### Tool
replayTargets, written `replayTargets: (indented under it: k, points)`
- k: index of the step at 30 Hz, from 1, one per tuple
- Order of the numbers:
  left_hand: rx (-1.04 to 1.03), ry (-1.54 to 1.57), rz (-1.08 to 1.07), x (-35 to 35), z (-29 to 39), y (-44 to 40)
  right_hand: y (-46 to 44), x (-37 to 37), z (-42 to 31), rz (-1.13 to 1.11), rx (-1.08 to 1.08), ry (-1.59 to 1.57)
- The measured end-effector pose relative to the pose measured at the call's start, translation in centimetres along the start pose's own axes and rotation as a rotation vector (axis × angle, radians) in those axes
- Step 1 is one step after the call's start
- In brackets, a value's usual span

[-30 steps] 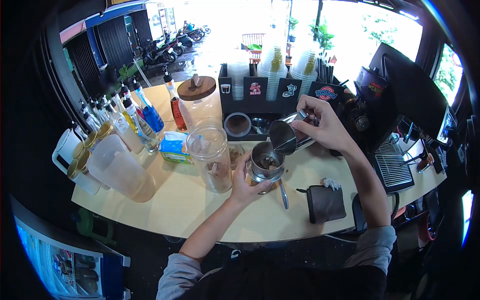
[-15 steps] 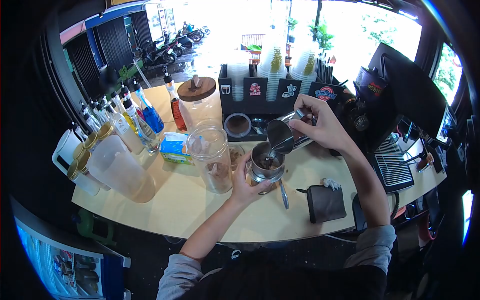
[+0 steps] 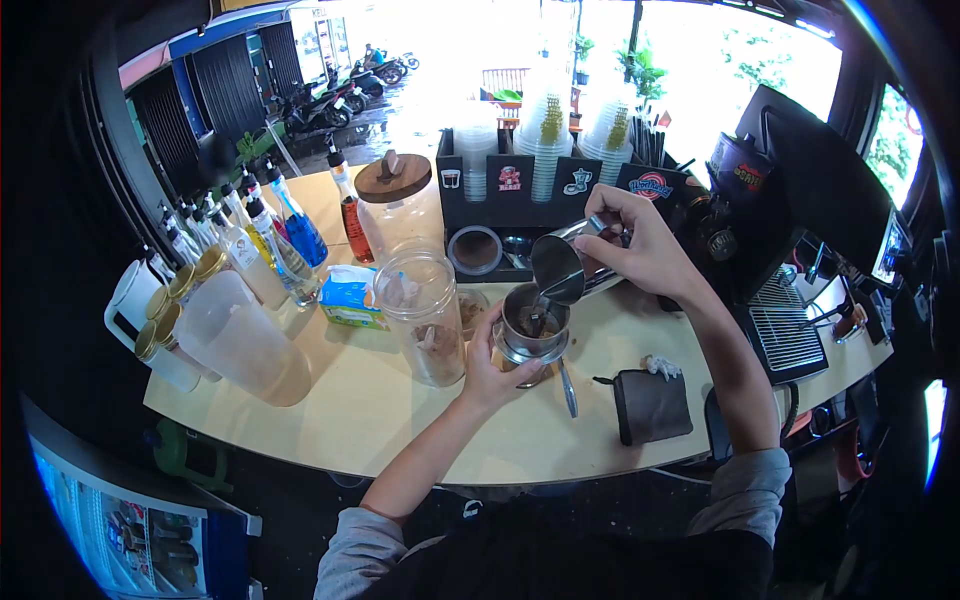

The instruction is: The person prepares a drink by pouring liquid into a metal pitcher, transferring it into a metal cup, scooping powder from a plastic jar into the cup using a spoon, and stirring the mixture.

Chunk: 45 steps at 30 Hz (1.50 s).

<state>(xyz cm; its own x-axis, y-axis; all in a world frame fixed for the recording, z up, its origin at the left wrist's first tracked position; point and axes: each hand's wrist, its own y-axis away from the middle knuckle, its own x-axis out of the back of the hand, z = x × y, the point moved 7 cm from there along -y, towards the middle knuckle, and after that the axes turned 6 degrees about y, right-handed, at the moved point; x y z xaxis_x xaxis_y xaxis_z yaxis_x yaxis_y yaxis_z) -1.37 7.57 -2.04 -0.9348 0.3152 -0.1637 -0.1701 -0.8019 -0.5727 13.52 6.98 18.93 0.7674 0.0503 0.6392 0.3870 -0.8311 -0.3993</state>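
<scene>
My right hand (image 3: 645, 250) grips a steel pitcher (image 3: 570, 272) by its handle side, tipped so its lip hangs just over a metal drip coffee filter (image 3: 530, 346). A thin stream seems to run from the lip into the filter, which has something dark inside. My left hand (image 3: 488, 376) is wrapped round the filter's lower rim, steadying it from the left. Beneath it the cup is mostly hidden. A spoon handle (image 3: 569, 390) sticks out to the right of the filter. Left of my left hand stands a tall open clear jar (image 3: 425, 335) with brownish contents.
A black organizer (image 3: 580, 212) with stacked plastic cups stands at the back. Syrup bottles (image 3: 300, 232), a frosted pitcher (image 3: 240, 335) and a tissue pack (image 3: 352, 297) are on the left. A dark pouch (image 3: 652, 408) lies at the right, near an espresso machine (image 3: 785, 325).
The pitcher and my right hand have shifted slightly up and left, and the pitcher's tilt has altered a little. My left hand and the filter have stayed in place.
</scene>
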Motion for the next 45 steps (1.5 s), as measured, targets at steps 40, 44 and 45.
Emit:
replayTargets:
  k: [40,44,45]
  points:
    - [0.010,0.045,0.009,-0.1,0.0,-0.1,-0.6,-0.3,-1.0,0.009,0.061,0.065]
    - [0.009,0.038,0.006,-0.2,-0.1,-0.2,0.1,-0.1,-1.3,-0.003,0.031,0.042]
    - [0.013,0.053,0.008,-0.2,0.1,-0.2,0.3,0.0,-1.3,-0.007,0.025,0.057]
